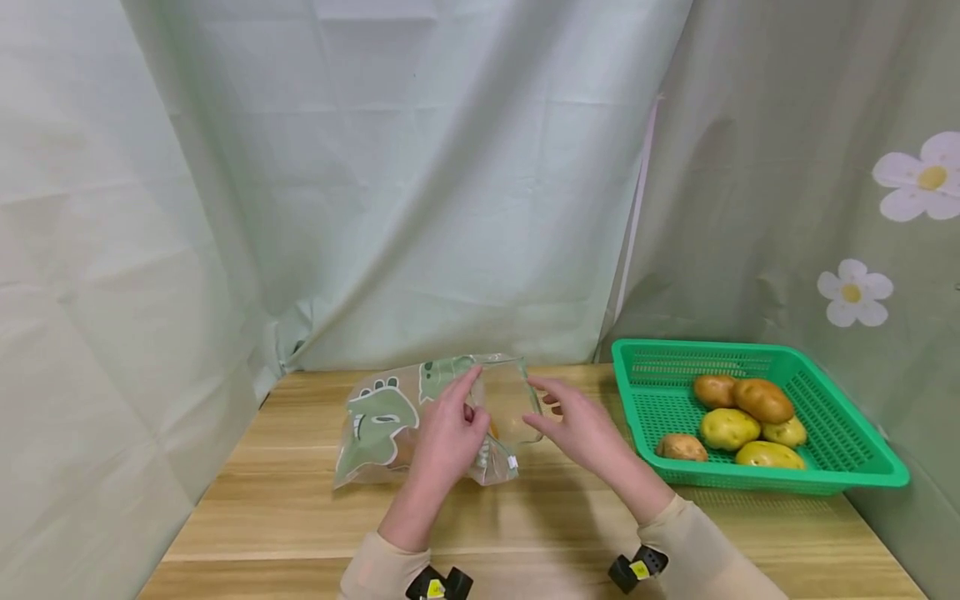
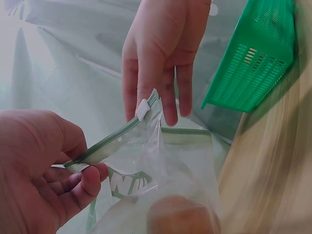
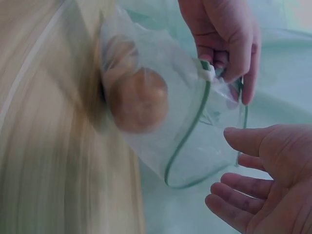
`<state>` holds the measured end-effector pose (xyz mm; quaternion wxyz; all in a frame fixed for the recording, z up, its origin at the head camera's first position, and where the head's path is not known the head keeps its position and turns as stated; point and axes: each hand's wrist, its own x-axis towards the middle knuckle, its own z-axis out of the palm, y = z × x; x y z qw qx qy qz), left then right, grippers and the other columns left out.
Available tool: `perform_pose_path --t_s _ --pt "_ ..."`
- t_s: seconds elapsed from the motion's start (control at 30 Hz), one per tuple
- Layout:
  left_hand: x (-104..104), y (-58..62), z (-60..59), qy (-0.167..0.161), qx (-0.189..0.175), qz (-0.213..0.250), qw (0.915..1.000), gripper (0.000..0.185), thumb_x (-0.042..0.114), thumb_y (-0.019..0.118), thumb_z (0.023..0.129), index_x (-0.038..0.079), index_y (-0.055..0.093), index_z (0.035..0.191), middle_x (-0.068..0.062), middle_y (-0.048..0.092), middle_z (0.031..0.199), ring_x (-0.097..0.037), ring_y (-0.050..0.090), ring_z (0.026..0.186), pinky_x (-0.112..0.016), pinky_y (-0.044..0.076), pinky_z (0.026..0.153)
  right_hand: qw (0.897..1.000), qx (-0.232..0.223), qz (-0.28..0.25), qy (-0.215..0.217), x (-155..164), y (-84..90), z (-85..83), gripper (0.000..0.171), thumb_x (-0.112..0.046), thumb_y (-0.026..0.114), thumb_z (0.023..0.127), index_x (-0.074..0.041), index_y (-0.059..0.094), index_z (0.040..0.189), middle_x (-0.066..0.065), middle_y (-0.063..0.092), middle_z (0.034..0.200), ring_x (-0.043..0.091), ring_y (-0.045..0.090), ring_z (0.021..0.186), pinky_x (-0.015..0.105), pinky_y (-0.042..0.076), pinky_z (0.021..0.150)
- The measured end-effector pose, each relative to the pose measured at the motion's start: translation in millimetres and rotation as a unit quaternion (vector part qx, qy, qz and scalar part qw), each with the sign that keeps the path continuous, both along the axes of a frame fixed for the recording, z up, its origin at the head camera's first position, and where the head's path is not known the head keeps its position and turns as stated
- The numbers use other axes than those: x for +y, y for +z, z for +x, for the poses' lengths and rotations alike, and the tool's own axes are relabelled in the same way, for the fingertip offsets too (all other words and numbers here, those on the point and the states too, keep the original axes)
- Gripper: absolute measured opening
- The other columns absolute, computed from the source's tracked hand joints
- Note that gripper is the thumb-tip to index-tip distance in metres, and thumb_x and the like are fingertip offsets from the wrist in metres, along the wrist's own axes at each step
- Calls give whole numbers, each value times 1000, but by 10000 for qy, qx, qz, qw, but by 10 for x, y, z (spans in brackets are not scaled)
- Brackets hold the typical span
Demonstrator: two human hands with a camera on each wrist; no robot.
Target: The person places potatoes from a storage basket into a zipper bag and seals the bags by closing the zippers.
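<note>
A clear zip bag (image 1: pixel 378 425) with green cartoon prints lies on the table, its green-edged mouth spread apart toward the right. My left hand (image 1: pixel 447 425) pinches one edge of that mouth between thumb and fingers, plainest in the left wrist view. Beside the mouth, my right hand (image 1: pixel 577 421) has its fingers spread and loosely bent, fingertips right at the far edge, holding nothing. A white slider (image 2: pixel 143 109) sits on the green zip strip, near one corner of the mouth. Through the plastic, brown potatoes (image 3: pixel 139 100) show inside the bag in the right wrist view.
At the right of the wooden table (image 1: pixel 247 517) stands a green perforated basket (image 1: pixel 892 475). Several potatoes (image 1: pixel 763 401), some brown and some yellow, lie in it. Pale curtains (image 1: pixel 450 208) hang behind the table and along its sides.
</note>
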<state>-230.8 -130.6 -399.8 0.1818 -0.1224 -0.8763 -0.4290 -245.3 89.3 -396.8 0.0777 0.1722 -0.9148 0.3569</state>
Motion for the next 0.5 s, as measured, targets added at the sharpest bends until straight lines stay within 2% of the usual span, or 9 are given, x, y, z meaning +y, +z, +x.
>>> perform_pose_path --t_s 0.17,0.3,0.5 --pt "0 9 7 34 58 15 10000 70 -6 69 91 5 58 159 -19 64 150 -6 54 62 -25 50 53 9986 383 345 -68 177 58 28 58 -31 83 102 -13 66 154 14 68 146 40 69 125 60 59 97" --pt "2 15 14 35 53 -4 10000 69 -5 69 91 5 58 159 -19 64 150 -6 54 62 -25 50 54 9968 599 526 -85 343 115 50 59 -29 82 102 -9 64 154 17 65 151 42 63 136 64 55 104" --pt "11 14 22 39 -50 -64 10000 68 -3 70 93 6 58 159 -17 64 149 -7 55 63 -25 51 54 9958 549 693 -218 604 163 58 62 -27 82 102 -6 61 156 21 60 156 47 54 145 67 49 111"
